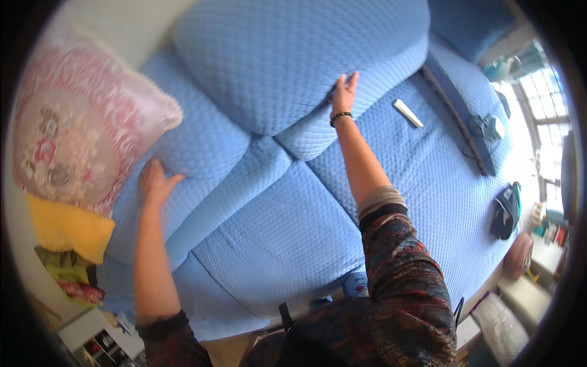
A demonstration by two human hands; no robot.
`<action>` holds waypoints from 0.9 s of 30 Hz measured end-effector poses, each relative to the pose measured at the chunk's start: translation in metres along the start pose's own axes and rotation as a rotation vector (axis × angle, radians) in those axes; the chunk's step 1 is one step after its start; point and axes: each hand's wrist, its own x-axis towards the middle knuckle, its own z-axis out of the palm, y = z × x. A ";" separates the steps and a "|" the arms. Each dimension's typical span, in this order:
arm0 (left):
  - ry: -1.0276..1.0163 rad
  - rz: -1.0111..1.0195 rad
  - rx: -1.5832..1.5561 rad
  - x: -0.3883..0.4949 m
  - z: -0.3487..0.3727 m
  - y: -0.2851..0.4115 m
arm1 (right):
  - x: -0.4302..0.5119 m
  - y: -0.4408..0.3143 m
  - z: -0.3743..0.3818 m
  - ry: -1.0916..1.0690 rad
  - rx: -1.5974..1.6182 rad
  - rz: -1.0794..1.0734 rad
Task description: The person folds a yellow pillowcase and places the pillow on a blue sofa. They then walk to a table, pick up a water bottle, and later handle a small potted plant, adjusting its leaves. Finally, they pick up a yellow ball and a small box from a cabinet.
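A blue quilted sofa (284, 234) fills the middle of the view. My left hand (158, 181) rests on the left back cushion (197, 133), thumb spread away from the other fingers. My right hand (344, 94), with a dark beaded bracelet at the wrist, touches the lower edge of the large blue back cushion (293, 59). Its visible fingers are apart, and some fingertips are hidden against the fabric. Neither hand visibly grasps anything. Left of my left hand leans a pink floral pillow (69, 142) with a fluffy trim.
A slim white object (408, 113) lies on the right seat. Below the pink pillow are a yellow cushion (69, 227) and a colourful printed cloth item (73, 277). Dark folded clothing (504, 211) lies at the right, near a bright window (548, 137). A cube shelf (103, 344) stands lower left.
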 end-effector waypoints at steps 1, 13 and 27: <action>0.003 -0.004 -0.003 0.000 0.000 0.000 | 0.009 -0.005 -0.009 -0.015 0.034 0.174; -0.078 -0.152 0.082 -0.003 0.002 -0.001 | 0.124 -0.042 -0.004 0.133 -0.056 -0.276; -0.177 -0.156 -0.109 0.010 0.003 -0.010 | 0.010 -0.010 0.014 0.091 -0.027 0.047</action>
